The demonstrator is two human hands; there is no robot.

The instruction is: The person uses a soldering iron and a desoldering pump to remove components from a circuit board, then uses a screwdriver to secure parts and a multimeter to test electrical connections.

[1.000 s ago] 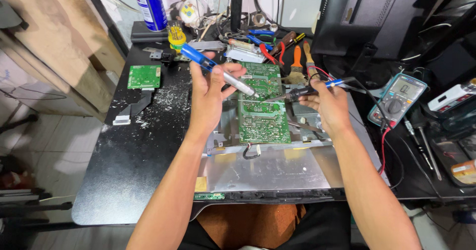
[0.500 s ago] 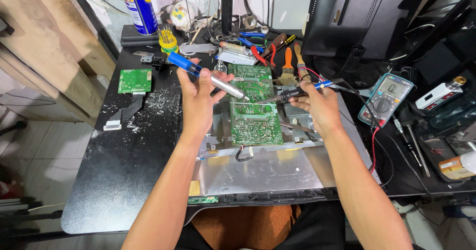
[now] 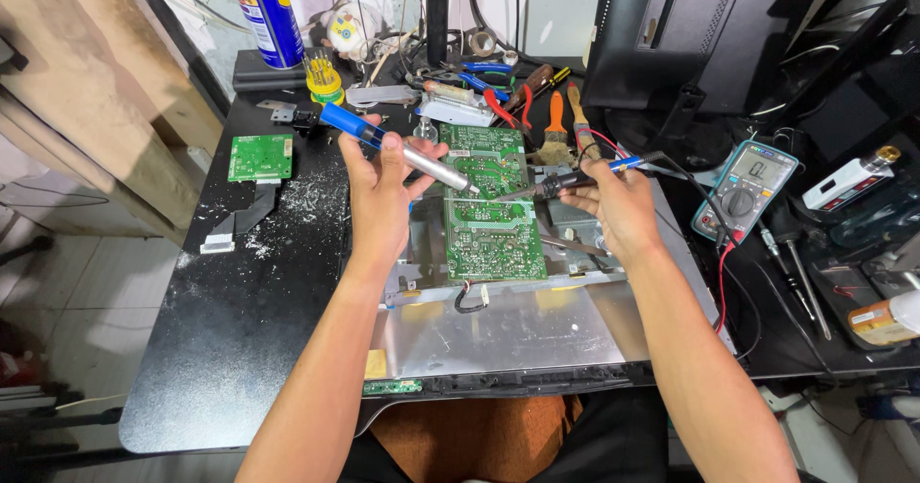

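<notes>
Compared with the frame half a second earlier, both hands have shifted only slightly over the board and the two tool tips have drawn nearer each other. Left to right: the left hand (image 3: 379, 191), fingers wrapped closed around a desoldering pump (image 3: 398, 148) with blue cap and silver barrel; its long axis runs from upper left down to lower right, nozzle pointing at the green circuit board (image 3: 489, 224), which lies on a metal monitor chassis (image 3: 517, 325) on the black table (image 3: 240, 301). The right hand (image 3: 623, 205), fingers closed in a pen grip, holds a soldering iron (image 3: 565, 183), lying near horizontal, tip pointing left toward the nozzle. Judged step: heating a joint for solder removal. The next move calls for both tips meeting steadily on one joint.
</notes>
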